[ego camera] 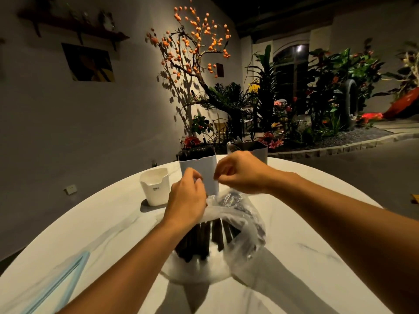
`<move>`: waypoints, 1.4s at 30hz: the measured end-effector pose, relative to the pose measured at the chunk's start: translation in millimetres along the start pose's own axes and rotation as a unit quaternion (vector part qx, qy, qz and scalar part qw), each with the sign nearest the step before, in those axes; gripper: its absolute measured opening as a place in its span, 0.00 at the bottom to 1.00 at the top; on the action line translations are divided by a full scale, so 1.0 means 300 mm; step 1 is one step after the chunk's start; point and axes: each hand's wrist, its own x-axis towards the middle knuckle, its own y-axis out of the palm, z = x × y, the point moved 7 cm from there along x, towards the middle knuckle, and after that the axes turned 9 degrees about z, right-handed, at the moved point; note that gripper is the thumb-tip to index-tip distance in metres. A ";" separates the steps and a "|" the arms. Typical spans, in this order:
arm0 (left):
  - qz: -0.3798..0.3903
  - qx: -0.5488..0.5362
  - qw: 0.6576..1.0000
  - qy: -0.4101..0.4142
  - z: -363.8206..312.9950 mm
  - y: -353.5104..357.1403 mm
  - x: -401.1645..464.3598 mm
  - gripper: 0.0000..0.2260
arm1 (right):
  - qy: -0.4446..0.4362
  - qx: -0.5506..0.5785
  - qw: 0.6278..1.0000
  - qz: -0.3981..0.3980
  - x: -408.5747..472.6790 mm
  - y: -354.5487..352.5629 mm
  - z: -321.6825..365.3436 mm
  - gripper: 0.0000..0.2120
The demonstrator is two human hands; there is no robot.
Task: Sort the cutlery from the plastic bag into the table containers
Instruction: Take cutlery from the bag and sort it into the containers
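Two hands up over the bag now, and I'm watching closely. My left hand (187, 197) grips the gathered top of the plastic bag (238, 227), fingers curled round the crumpled film. My right hand (240, 172) pinches at the bag's mouth just beside it, a bit farther from me; what exactly sits between those fingertips I can't make out. The bag rests on the white table (306, 257), near me and central, and the dark cutlery (204, 239) inside lies with its long handles fanned out toward me, so the working ends point away, under my left hand. That's the key: the opening is at the far end, and the pieces have to come out lengthwise that way. I'd say we're at the opening step, nothing sorted from this bag yet. Beyond stand the containers: a low white tub (156, 186) far left, a tall white one (199, 171) already holding dark pieces right behind my hands, another (251, 150) far right.
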 end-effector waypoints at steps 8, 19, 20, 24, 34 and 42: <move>0.050 0.054 0.994 -0.083 0.246 0.003 -0.257 0.09 | 0.026 -0.213 0.954 0.209 -0.066 0.409 -0.011 0.09; 0.080 0.047 0.995 -0.045 0.357 0.127 -0.267 0.22 | -0.112 -0.190 0.973 0.065 -0.091 0.497 -0.041 0.19; 0.092 0.030 0.995 -0.019 0.357 0.127 -0.271 0.23 | -0.123 -0.205 0.970 0.052 -0.087 0.483 -0.037 0.20; 0.138 0.072 0.987 0.028 0.364 0.120 -0.283 0.22 | -0.124 -0.232 0.961 0.085 -0.078 0.492 -0.039 0.23; 0.117 0.100 0.988 0.015 0.373 0.114 -0.302 0.17 | -0.116 -0.292 0.941 0.129 -0.094 0.510 0.002 0.20; 0.101 0.085 0.991 0.002 0.385 0.108 -0.300 0.16 | -0.162 -0.306 0.934 0.085 -0.125 0.506 0.047 0.19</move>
